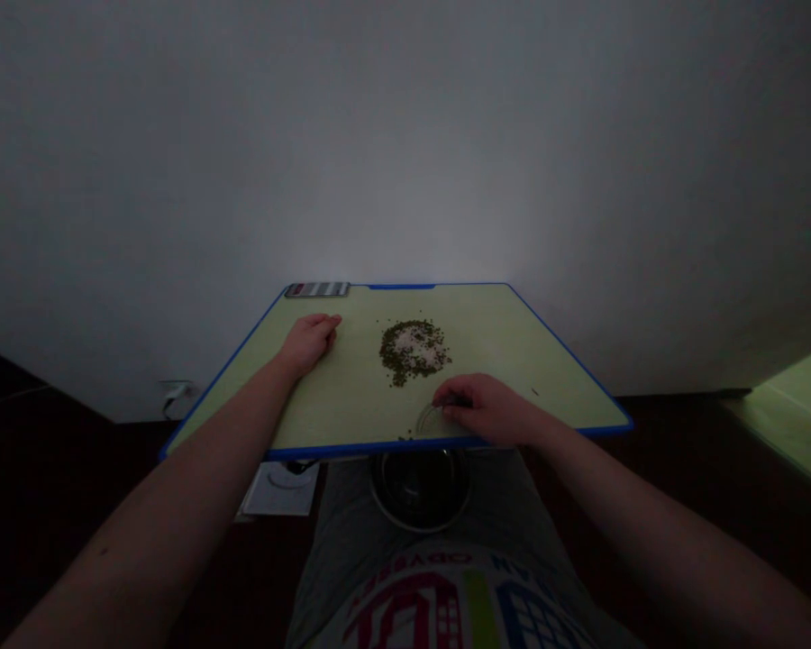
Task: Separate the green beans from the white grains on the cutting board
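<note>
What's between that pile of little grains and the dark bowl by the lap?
In the head view: tabletop, a few stray grains and the table's blue edge. The curved thing in the right hand juts in from the side.

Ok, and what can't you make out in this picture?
All in the head view:
- Dark-handled object: the right hand's fingers cover part of it, so its kind is unclear.
- Left hand: its palm is hidden behind its own fingers.
- Bowl: contents lost in darkness; tabletop hides its far rim.
- Phone: screen text too small.
- Clothing print: cut off by the bottom edge.
</note>
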`<state>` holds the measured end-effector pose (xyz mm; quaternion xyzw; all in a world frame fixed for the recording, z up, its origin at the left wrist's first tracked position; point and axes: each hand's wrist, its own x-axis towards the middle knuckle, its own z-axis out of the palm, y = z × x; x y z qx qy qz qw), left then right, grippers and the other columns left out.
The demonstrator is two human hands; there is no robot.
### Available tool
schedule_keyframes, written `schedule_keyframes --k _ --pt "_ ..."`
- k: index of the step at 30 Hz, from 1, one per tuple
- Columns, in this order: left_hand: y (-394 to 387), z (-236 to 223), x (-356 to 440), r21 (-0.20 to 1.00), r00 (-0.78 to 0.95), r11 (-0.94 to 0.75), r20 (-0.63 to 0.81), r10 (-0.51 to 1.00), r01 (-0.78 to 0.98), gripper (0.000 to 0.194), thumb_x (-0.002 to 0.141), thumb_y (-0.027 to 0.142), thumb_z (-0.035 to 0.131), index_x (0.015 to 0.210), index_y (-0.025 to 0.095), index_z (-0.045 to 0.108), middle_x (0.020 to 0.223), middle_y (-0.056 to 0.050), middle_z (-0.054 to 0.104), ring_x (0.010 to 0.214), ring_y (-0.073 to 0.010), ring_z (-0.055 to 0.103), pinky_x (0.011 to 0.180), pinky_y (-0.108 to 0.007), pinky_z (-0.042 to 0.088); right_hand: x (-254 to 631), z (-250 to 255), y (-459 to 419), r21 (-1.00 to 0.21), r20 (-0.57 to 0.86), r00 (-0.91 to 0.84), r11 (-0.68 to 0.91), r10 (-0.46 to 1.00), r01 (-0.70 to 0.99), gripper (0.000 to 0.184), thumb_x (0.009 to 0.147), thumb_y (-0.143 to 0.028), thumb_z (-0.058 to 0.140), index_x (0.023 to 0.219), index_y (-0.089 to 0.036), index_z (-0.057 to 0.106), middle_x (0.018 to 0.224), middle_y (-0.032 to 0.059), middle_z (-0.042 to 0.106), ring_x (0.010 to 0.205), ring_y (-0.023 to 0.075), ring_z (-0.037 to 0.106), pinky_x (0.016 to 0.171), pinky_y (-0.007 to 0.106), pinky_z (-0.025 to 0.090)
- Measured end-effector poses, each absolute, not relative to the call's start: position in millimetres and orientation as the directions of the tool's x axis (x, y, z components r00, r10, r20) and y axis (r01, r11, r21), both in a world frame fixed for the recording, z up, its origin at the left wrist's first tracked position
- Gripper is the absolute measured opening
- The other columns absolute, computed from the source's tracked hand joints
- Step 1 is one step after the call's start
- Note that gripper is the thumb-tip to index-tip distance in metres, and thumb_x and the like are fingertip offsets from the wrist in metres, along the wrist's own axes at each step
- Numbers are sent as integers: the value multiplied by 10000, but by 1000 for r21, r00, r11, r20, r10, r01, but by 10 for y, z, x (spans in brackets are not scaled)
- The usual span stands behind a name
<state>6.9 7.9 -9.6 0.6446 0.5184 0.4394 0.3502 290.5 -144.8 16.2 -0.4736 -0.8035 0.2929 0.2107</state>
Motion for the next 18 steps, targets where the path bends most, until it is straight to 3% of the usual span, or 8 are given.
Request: schedule_keyframes --k 9,18 --pt "25 -44 83 888 76 -222 210 975 402 380 731 452 477 465 183 438 367 37 384 357 -84 322 407 -253 260 2255 233 -1123 -588 156 -720 649 677 483 240 729 -91 532 927 -149 653 873 41 673 773 136 585 719 239 424" --pt "22 -21 113 917 76 -193 177 981 349 356 729 425 496 475 185 422 354 54 368 339 -79 314 399 -248 256 2572 209 -1226 -636 43 -688 551 724 540 246 737 -108 533 953 -141 643 896 44 670 792 140 595 727 244 437"
